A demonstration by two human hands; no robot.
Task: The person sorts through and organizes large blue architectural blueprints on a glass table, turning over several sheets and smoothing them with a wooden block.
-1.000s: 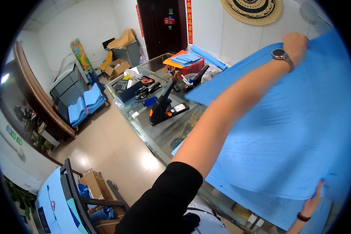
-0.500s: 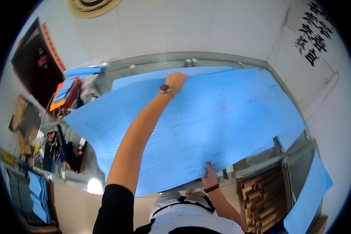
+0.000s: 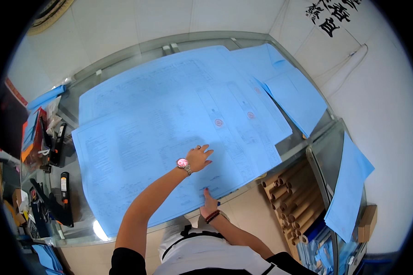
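Note:
A large blue printed sheet (image 3: 137,142) covers much of the glass table, its near edge reaching the table's front. Another blue printed sheet (image 3: 124,85) shows from beneath along the far side. My left hand (image 3: 198,159), with a watch at the wrist, is open with fingers spread over the upper sheet. At the front edge, my right hand (image 3: 209,204) pinches the sheet, thumb on top and the other fingers mostly hidden. Something small and dark blue sticks out beside that hand; I cannot make out what it is.
Folded blue sheets (image 3: 296,91) lie at the table's right end. Black and orange tools (image 3: 65,192) and a red box (image 3: 34,133) sit at the left. Cardboard tubes (image 3: 298,199) fill a rack below the right side. Another blue sheet (image 3: 346,192) hangs near the right wall.
My left hand has drawn back from the sheet's far edge to its near middle, and its fingers have spread. The upper sheet lies flatter. My right hand still pinches the near edge.

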